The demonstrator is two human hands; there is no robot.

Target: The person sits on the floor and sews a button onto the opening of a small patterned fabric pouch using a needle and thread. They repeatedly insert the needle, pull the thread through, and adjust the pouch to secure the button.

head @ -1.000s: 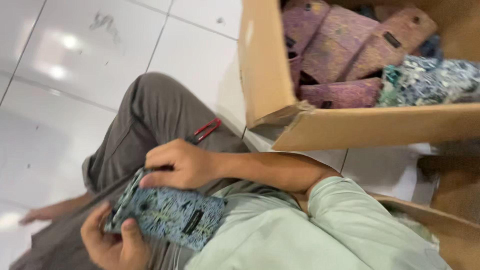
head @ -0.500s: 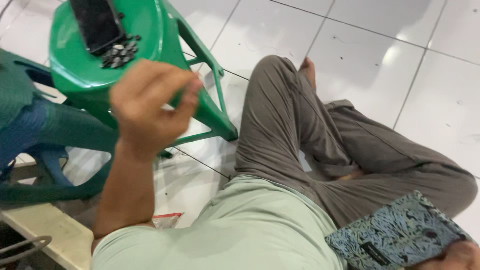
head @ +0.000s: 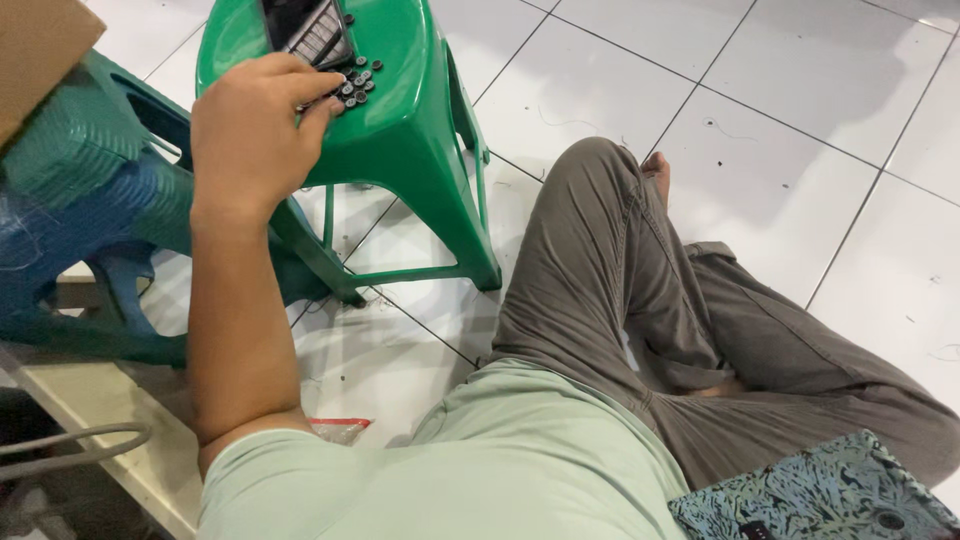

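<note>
My left hand (head: 250,135) reaches out to the seat of a green plastic stool (head: 400,130). Its fingertips are bunched on a small heap of dark round studs (head: 355,82), and I cannot tell whether one is pinched between them. Just behind the studs, a dark flat object (head: 305,28) lies on the seat. A teal patterned fabric pouch (head: 820,495) rests on my lap at the bottom right. My right hand is out of view. I sit on the white tiled floor (head: 800,110) in grey trousers.
Stacked green and blue plastic stools (head: 80,200) stand at the left under a cardboard box corner (head: 40,50). A cream board (head: 110,430) and a grey cable (head: 70,450) lie at the bottom left. A small red-edged wrapper (head: 340,428) lies on the floor.
The view swung from the cardboard box to the green stool. My left hand left the pouch, rose, and came down onto the studs on the stool seat.
</note>
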